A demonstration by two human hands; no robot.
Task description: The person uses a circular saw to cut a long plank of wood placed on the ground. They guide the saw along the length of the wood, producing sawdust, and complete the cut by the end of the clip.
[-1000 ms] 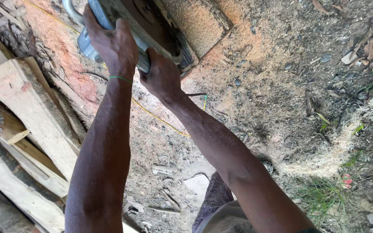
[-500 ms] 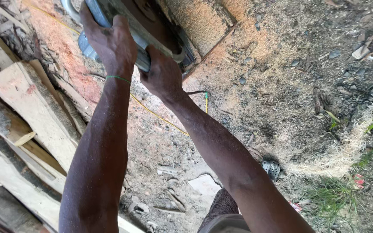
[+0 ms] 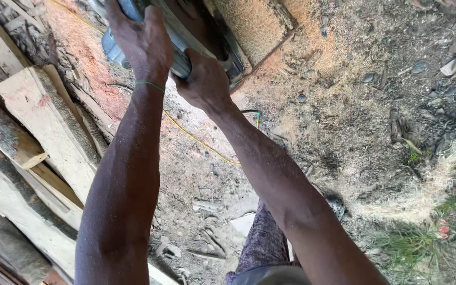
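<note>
Two bare arms reach forward from the bottom edge toward the top, seen from a head camera looking down. Both hands grip a grey power saw at the top centre, partly cut off by the upper edge. The left hand lies over the saw's grey body, fingers wrapped down across it and closed on it. A thin green band circles the left wrist. The right hand is just beside the left, lower and to the right, its fingers curled tightly around a part of the saw's underside; what exactly they clasp is hidden by the hand itself.

Just to the right of the saw sits a squared timber block coated in pale sawdust. A yellow cord runs diagonally over the ground beneath the arms, from upper left toward the right forearm. Rough-sawn wooden planks lie stacked along the left side, tilted diagonally, some keeping bark on their edges. Reddish and tan sawdust covers the ground near the saw, with small stones and wood chips scattered to the right. Patches of grass show at the lower right. Purple patterned cloth on the person's leg appears between the arms at the bottom.
</note>
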